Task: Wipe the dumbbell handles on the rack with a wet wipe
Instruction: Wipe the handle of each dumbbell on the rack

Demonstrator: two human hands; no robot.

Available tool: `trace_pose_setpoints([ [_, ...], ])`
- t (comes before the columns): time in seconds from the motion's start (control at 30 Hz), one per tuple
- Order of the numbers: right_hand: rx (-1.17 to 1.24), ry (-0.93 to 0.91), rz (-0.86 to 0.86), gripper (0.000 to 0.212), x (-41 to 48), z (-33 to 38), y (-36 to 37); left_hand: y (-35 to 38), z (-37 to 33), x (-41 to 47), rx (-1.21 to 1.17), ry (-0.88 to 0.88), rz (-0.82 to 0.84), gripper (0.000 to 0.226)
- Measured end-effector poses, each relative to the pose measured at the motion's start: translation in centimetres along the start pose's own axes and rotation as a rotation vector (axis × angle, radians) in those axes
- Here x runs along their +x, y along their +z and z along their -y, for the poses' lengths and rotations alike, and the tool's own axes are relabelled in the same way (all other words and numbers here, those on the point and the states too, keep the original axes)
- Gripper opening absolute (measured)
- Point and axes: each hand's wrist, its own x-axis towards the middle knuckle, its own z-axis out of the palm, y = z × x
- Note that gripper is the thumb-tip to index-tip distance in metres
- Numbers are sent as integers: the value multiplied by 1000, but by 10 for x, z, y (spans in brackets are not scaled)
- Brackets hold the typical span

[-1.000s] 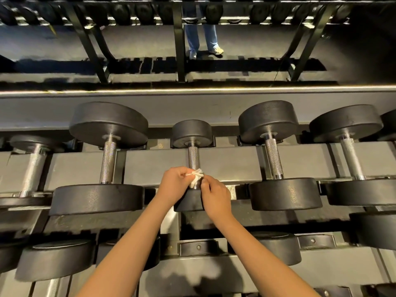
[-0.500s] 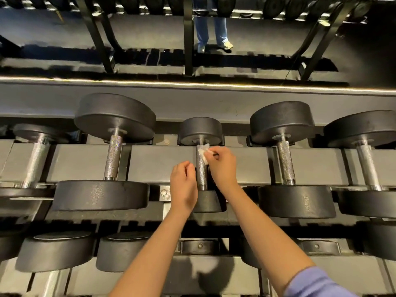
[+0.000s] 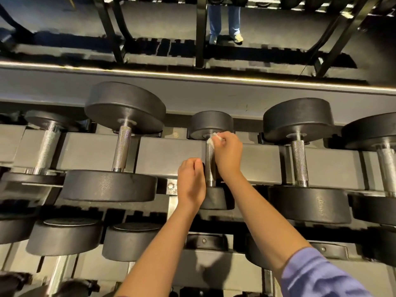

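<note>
While the small dumbbell lies on the rack with its handle running 12 to 6 o'clock, the right hand pinches the wet wipe against the handle's 12 o'clock end. The left hand, fingers curled, sits just at the handle's 9 o'clock; I cannot tell whether it touches. Larger dumbbells flank it at 9 and 3 o'clock, apart.

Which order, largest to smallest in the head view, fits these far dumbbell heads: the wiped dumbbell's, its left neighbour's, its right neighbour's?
1. Left neighbour's far head: largest, but only slightly, so this ranking over the next is unsure.
2. Right neighbour's far head.
3. Wiped dumbbell's far head: clearly smallest, by the wet wipe.
</note>
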Motion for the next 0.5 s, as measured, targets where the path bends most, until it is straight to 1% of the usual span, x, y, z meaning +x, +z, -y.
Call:
trace_pose_setpoints([
  [0.03, 18, 16, -20, 17, -1, 2, 0, 0, 1, 0, 21, 15, -5, 21],
  [0.1, 37, 19, -6, 13, -8, 3, -5, 0, -1, 0, -49, 22, 7, 23],
  [0.17, -33, -19, 79, 11, -18, -4, -12, 1, 2, 3, -81, -9, 0, 21],
  [0.23, -108, -40, 163, 11, -26, -11, -17, 2, 3, 2, -80, -4, -10, 18],
  [0.33, -70, -19, 150, 11, -19, -10, -16, 2, 3, 1, -45, 23, -12, 17],
  [0.37, -53, -5, 125, 10, -13, -6, -14, 2, 4, 0, -1, 40, -13, 21],
  [0.43, -11, 17, 66, 11, -2, 2, -9, 3, 8, 1, 67, 55, -25, 40],
  [0.5, 20, 41, 45, 11, 0, 6, -9, 2, 9, 1, 105, 62, -41, 45],
])
